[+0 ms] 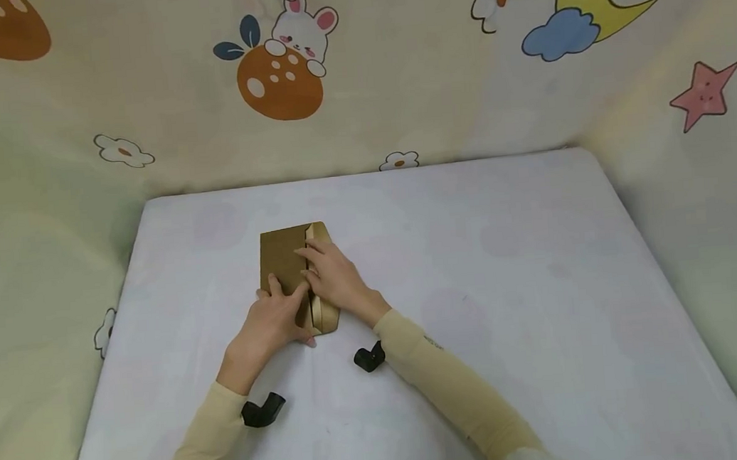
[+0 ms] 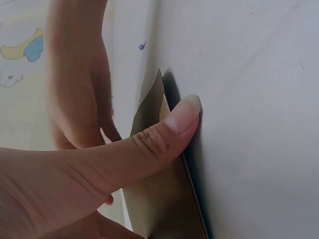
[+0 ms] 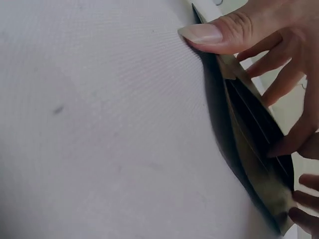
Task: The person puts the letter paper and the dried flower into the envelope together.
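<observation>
A gold-brown paper envelope (image 1: pixel 280 247) lies on the white-covered table, its flap (image 1: pixel 330 318) folded out to the right. My left hand (image 1: pixel 272 322) rests on the envelope's near part with fingers spread. Its thumb (image 2: pixel 164 124) lies across the near edge in the left wrist view. One left finger (image 3: pixel 289 142) reaches to the dark opening of the envelope, which gapes in the right wrist view. My right hand (image 1: pixel 340 278) comes across the flap from the right, extended fingertips touching the envelope along its opening. The right thumb is partly hidden beside the left fingers.
The white tabletop (image 1: pixel 507 284) extends to the right of the envelope. Behind and at the sides hangs a printed curtain (image 1: pixel 396 78) with cartoon figures. Black devices (image 1: pixel 263 410) sit at both wrists, over pale sleeves (image 1: pixel 456 381).
</observation>
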The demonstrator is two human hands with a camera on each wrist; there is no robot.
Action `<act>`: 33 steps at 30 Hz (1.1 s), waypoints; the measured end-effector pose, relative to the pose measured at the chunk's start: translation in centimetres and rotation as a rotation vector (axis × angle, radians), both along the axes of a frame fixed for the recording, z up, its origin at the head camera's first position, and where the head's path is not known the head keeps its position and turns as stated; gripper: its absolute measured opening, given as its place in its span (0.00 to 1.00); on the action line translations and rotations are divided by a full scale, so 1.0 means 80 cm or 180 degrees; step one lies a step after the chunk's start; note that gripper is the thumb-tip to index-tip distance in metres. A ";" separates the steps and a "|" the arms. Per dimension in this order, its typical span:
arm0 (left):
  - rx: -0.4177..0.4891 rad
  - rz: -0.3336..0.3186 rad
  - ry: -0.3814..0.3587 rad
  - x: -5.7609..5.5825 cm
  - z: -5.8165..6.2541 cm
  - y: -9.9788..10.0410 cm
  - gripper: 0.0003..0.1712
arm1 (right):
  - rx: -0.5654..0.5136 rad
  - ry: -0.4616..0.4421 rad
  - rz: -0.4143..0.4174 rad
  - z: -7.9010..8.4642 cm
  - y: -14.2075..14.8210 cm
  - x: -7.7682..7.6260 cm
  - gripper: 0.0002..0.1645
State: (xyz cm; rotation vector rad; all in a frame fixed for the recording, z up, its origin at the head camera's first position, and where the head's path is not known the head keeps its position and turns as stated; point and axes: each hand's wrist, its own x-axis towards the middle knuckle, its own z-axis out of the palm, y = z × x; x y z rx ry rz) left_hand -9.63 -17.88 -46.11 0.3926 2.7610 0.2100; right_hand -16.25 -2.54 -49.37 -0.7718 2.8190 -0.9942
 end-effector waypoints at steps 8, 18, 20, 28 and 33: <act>0.0047 0.0104 0.0074 0.028 -0.008 -0.012 0.53 | 0.0397 -0.0026 0.0683 -0.005 -0.005 0.002 0.25; 0.0218 -0.0154 0.0439 0.021 -0.013 0.004 0.42 | 0.0514 0.0055 0.0494 0.000 0.022 -0.013 0.26; 0.0227 -0.0072 0.0357 0.023 -0.011 0.000 0.42 | 0.0467 0.0019 0.0556 0.000 0.018 -0.011 0.25; 0.0368 0.0098 0.0318 0.041 -0.012 -0.012 0.50 | 0.0302 -0.0086 0.0518 -0.001 0.017 0.017 0.21; 0.0494 0.0171 0.0644 0.035 -0.015 0.009 0.48 | -0.0049 0.0114 0.0371 0.010 0.044 0.031 0.19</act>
